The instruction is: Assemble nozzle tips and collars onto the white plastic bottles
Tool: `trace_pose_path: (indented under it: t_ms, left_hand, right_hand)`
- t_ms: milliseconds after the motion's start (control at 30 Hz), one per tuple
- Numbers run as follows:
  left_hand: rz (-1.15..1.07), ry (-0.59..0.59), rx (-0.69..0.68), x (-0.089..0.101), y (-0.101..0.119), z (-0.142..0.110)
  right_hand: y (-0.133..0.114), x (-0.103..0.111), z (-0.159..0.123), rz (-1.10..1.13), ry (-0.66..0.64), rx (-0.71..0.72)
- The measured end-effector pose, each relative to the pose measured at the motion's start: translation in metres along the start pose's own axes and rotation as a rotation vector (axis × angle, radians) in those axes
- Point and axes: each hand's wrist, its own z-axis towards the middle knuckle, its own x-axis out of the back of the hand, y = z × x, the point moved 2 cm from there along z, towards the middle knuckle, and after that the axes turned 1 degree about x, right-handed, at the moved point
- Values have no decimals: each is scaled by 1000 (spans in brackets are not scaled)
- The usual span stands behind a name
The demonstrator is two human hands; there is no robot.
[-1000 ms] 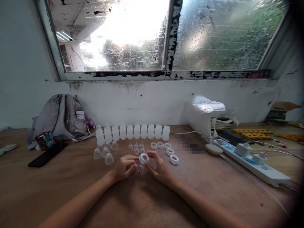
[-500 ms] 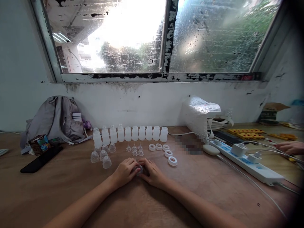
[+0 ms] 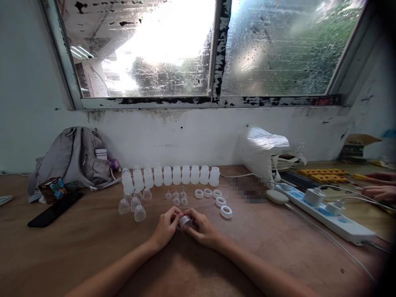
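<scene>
no legible text, labels or numbers anywhere

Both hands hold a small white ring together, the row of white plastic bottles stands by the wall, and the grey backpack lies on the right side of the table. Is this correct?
Not quite. In the head view the grey backpack lies on the left side of the table, not the right. The rest holds: the left hand and right hand hold the small white ring, and the white plastic bottles stand by the wall.

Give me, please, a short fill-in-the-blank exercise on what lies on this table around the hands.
1. The left hand and the right hand together hold one white ____.
2. The row of white bottles stands against the wall under the ____.
3. The grey backpack lies to the ____ of the bottles.
4. Chargers are plugged into the white ____ on the right of the table.

Missing words: ring; window; left; power strip
</scene>
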Motion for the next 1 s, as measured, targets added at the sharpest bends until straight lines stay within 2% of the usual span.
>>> trace_pose_path:
  t_ms: [167,300,567,733,1000]
  left_hand:
    - [-207,-28,116,-8,-10,1]
    - [-281,-13,163,-11,-13,1]
    - [-158,-125,56,-9,7,-5]
    - [-139,-187,-12,-10,6,-8]
    - [148,-161,-117,-10,5,-13]
  right_hand:
    - [2,-1,0,34,71,-65]
    - [7,-3,1,-13,142,-148]
    - [13,0,2,-97,177,-184]
    - [15,2,4,-125,210,-269]
    - [16,3,6,10,191,-245]
